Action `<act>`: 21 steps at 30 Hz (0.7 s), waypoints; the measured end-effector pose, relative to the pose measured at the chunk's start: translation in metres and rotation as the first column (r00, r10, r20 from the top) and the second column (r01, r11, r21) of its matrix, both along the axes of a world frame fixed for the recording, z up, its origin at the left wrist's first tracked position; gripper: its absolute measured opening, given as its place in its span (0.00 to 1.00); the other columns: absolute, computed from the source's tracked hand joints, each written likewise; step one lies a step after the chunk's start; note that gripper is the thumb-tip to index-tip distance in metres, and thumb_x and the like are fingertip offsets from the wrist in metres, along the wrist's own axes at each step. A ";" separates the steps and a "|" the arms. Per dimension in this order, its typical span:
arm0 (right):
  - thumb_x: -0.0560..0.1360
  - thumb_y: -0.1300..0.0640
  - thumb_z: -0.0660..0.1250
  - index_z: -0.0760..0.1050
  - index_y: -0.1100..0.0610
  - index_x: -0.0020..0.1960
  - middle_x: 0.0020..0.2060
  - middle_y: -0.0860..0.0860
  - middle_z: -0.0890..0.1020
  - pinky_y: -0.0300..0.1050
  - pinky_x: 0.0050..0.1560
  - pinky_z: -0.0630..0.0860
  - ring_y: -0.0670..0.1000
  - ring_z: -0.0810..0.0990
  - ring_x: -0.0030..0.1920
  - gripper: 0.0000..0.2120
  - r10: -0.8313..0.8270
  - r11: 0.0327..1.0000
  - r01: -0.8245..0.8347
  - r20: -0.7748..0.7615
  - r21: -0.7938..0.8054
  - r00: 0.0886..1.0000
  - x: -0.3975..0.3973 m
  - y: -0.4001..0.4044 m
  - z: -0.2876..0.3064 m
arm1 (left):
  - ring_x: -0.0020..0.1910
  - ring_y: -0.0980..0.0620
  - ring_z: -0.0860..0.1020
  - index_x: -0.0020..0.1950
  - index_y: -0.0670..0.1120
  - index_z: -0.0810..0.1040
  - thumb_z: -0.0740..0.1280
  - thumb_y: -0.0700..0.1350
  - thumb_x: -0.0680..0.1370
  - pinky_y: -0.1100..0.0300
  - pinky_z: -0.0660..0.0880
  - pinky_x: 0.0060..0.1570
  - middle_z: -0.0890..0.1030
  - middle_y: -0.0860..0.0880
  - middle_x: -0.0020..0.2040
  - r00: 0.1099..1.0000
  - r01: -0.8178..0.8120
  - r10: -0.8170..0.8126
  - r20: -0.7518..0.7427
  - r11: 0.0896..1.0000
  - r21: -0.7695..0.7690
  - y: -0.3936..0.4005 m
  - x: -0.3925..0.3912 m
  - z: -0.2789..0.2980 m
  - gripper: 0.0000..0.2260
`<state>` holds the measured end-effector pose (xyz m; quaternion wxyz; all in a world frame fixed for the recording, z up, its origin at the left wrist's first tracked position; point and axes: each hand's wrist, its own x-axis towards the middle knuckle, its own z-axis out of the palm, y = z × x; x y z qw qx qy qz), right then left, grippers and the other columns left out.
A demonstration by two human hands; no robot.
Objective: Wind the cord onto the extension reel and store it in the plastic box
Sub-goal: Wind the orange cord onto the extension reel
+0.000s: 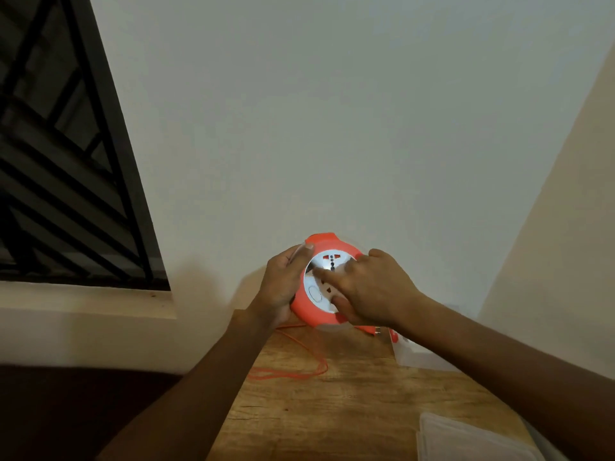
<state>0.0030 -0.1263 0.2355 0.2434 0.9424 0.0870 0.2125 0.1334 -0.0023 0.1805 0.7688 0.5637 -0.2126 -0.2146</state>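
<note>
An orange round extension reel with a white socket face is held up above the far end of the wooden table. My left hand grips its left rim. My right hand lies on the white face, fingers pressed against the disc. A thin orange cord hangs from the reel and lies in loose loops on the table. The orange plug shows just under my right hand. A clear plastic box sits at the right, partly hidden by my right forearm.
A clear plastic lid lies at the table's near right corner. A white wall rises straight ahead. A dark window with black bars fills the left, above a pale ledge.
</note>
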 end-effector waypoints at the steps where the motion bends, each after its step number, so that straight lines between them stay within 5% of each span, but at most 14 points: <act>1: 0.73 0.42 0.63 0.67 0.47 0.71 0.44 0.54 0.85 0.46 0.39 0.74 0.57 0.82 0.37 0.27 -0.062 0.995 0.060 0.027 0.077 0.998 0.003 0.003 -0.001 | 0.52 0.42 0.87 0.56 0.51 0.86 0.69 0.54 0.81 0.46 0.86 0.50 0.88 0.44 0.53 0.999 -0.042 0.041 -0.027 0.999 -0.030 -0.003 -0.002 0.001 0.10; 3: 0.73 0.38 0.60 0.67 0.47 0.71 0.45 0.52 0.85 0.45 0.39 0.76 0.56 0.83 0.39 0.28 -0.207 0.955 0.178 0.106 0.236 0.972 0.011 0.008 0.000 | 0.54 0.42 0.87 0.60 0.51 0.84 0.69 0.54 0.81 0.44 0.85 0.53 0.88 0.46 0.55 0.989 -0.126 0.117 -0.093 0.988 -0.093 -0.012 -0.008 0.002 0.11; 8: 0.72 0.31 0.59 0.71 0.54 0.64 0.45 0.50 0.84 0.43 0.34 0.70 0.54 0.82 0.42 0.31 -0.487 0.696 0.285 0.141 0.659 0.862 0.020 0.022 -0.005 | 0.49 0.51 0.88 0.47 0.60 0.88 0.69 0.54 0.81 0.54 0.86 0.44 0.89 0.54 0.48 0.975 -0.204 0.184 -0.124 0.964 -0.170 -0.024 -0.018 0.002 0.08; 15: 0.75 0.46 0.65 0.73 0.50 0.64 0.53 0.52 0.82 0.47 0.43 0.78 0.55 0.82 0.47 0.20 -0.228 0.915 0.155 0.161 0.372 0.960 -0.001 0.015 0.010 | 0.53 0.40 0.87 0.61 0.54 0.81 0.69 0.56 0.81 0.37 0.84 0.53 0.87 0.45 0.56 0.968 -0.184 0.157 -0.194 0.974 -0.133 -0.009 -0.005 -0.002 0.12; 21: 0.68 0.56 0.76 0.79 0.48 0.58 0.67 0.52 0.74 0.49 0.43 0.80 0.55 0.77 0.58 0.19 0.094 0.991 -0.077 -0.149 0.113 0.984 -0.003 -0.001 0.022 | 0.52 0.42 0.88 0.62 0.53 0.82 0.67 0.56 0.81 0.43 0.85 0.48 0.88 0.46 0.55 0.995 -0.044 0.037 -0.088 0.996 -0.079 0.003 -0.004 0.002 0.12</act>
